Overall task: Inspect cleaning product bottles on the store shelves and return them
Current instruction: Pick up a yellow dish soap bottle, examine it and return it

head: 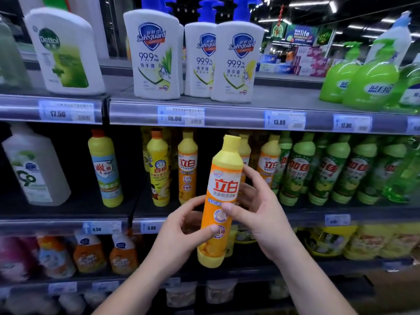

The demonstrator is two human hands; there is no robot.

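Note:
I hold an orange dish-soap bottle (221, 192) with a yellow cap and yellow base upright in front of the middle shelf (295, 215), its label facing me. My left hand (181, 230) grips its lower half from the left, thumb on the front. My right hand (254, 201) wraps the bottle from the right, thumb across the label and fingers behind it. Matching orange bottles (187, 167) stand on the shelf just behind, with a gap among them.
White pump soap bottles (234, 62) and green pump bottles (363, 85) line the top shelf. Green dish-soap bottles (329, 169) fill the middle shelf's right side; yellow bottles (105, 169) and a white jug (34, 169) stand at the left. Refill pouches (88, 253) sit below.

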